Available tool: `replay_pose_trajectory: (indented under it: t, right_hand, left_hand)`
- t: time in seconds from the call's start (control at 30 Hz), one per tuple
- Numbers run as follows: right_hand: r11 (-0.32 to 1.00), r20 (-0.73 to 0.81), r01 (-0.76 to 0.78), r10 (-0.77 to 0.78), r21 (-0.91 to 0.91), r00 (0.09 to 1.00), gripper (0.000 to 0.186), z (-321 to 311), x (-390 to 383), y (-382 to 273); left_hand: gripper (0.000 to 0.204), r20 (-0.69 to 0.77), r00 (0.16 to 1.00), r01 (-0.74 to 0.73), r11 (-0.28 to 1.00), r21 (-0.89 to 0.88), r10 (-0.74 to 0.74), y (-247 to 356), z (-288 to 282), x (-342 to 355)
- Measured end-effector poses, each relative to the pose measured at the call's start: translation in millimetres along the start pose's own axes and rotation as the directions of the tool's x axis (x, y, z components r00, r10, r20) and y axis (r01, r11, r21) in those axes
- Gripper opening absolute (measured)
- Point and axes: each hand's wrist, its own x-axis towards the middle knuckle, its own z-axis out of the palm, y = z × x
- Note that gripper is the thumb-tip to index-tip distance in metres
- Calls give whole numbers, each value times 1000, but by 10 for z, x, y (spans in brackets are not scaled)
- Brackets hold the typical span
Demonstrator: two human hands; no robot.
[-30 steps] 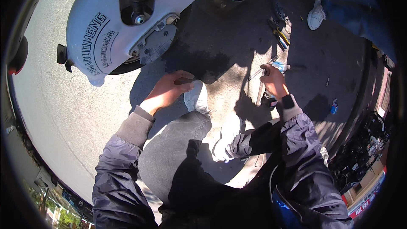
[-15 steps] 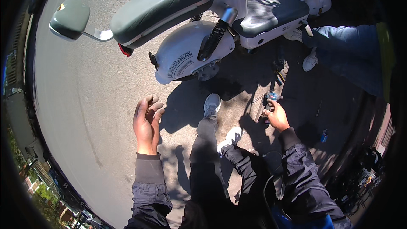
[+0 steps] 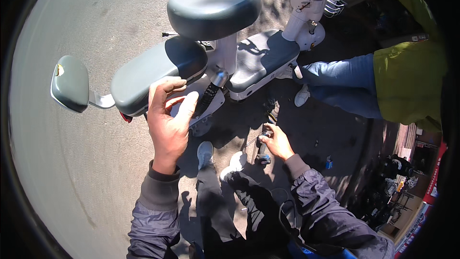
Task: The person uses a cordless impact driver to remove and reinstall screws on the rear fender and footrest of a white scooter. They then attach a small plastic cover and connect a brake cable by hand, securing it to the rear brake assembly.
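Where the pavement lies in shadow, the right hand (image 3: pixel 276 142) closes its grip around a dark power tool (image 3: pixel 262 152), whose long axis runs nearly upright in the view, its nose toward the white scooter (image 3: pixel 249 74). Raised and empty, the left hand (image 3: pixel 167 120) spreads its fingers in front of the grey-green rear seat (image 3: pixel 153 74). One small blue package (image 3: pixel 328 163) lies on the ground right of the tool. Red signs (image 3: pixel 433 182) edge the far right.

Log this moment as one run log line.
left hand: open, raised before scooter seat | right hand: gripping power tool | nearby: another person's leg
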Motion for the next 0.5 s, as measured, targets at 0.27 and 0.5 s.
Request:
replay_pose_trajectory:
  t: [0.27, 0.5]
  right_hand:
    - [686, -390, 215, 109, 695, 914, 75, -1008, 766, 88]
    - [747, 88, -239, 237, 620, 968, 20, -47, 1444, 1010]
  left_hand:
    - [26, 114, 964, 260, 937, -234, -240, -391, 607, -382]
    - [90, -526, 639, 439, 828, -349, -561, -912, -1038, -723]
